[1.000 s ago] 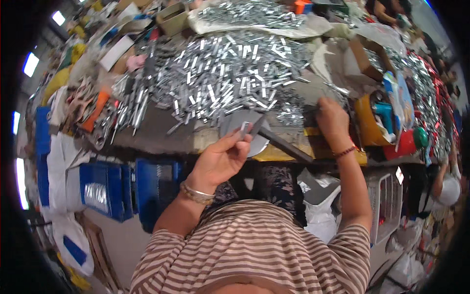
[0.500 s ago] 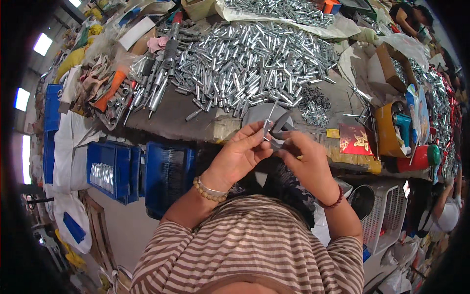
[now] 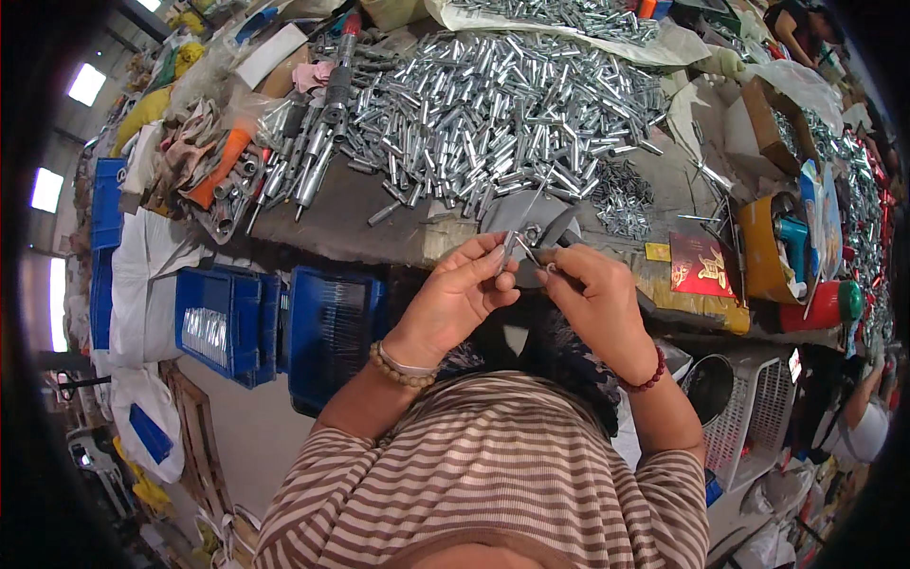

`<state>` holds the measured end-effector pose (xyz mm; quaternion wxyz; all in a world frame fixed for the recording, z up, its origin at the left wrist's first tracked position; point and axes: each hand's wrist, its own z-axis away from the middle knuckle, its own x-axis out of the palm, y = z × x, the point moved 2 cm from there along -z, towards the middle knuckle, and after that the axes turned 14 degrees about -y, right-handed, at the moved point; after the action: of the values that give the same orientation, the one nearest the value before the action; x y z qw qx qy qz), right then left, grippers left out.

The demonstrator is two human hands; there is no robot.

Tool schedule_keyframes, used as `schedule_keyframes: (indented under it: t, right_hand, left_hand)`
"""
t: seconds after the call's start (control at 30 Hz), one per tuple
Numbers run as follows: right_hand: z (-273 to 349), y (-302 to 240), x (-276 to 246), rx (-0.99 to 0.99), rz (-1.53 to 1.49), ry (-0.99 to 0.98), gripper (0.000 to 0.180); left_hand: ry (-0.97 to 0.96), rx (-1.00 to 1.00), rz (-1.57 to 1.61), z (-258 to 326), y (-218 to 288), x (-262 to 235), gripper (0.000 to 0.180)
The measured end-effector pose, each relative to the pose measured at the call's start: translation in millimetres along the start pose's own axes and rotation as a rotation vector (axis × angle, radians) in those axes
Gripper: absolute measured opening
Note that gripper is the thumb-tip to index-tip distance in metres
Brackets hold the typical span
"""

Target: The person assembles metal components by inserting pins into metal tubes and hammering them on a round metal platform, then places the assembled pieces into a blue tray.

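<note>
My left hand (image 3: 445, 308) is closed, pinching a short silver metal tube (image 3: 509, 252) between thumb and fingers. Close beside it, my right hand (image 3: 602, 299) pinches a thin metal pin (image 3: 524, 248), whose tip slants up toward the tube. Whether the pin touches the tube I cannot tell. Just beyond both hands a grey rounded metal fixture (image 3: 512, 211) sits at the bench edge, with a dark jaw-like part on its right. A thin bright rod (image 3: 542, 187) slants up over the fixture. The other fingers of both hands are curled.
A large heap of silver metal tubes (image 3: 502, 123) covers the bench behind, with a pile of small pins (image 3: 626, 204) to its right. Blue bins (image 3: 327, 351) stand below at left. A red packet (image 3: 700, 266), a yellow container (image 3: 763, 247) and a white basket (image 3: 754, 417) are at right.
My right hand has drawn slightly right and back from the dark jaw, and the thin pin now shows in its fingers. My left hand keeps the tube, tilted a little. The view has shifted slightly.
</note>
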<state>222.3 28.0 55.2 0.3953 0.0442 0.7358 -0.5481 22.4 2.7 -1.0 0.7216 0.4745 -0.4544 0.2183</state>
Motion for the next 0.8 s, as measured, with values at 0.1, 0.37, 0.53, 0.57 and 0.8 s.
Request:
schedule_keyframes:
  t: [0.1,0.37,0.53,0.57,0.8]
  right_hand:
    - [0.3,2.7,-0.3,0.002,-0.037,-0.004,0.015]
    - [-27.6,7.7,-16.2,0.007,-0.002,-0.018,0.018]
    - [-46.2,9.7,-7.4,-0.144,-0.008,0.139,0.019]
    - [-46.5,14.1,-2.6,-0.134,-0.002,0.150,0.018]
    - [-47.2,44.1,21.4,-0.130,0.108,0.230,0.017]
  left_hand:
    - [-0.011,-0.001,-0.029,0.5,1.7,1.0,0.030]
    - [-0.004,0.258,-1.196,-12.9,57.4,50.1,0.022]
    - [0.003,0.383,-1.663,-20.4,81.6,84.7,0.020]
    - [0.005,0.383,-1.664,-23.3,79.6,82.2,0.020]
    - [0.019,0.308,-1.715,-36.9,69.6,61.0,0.016]
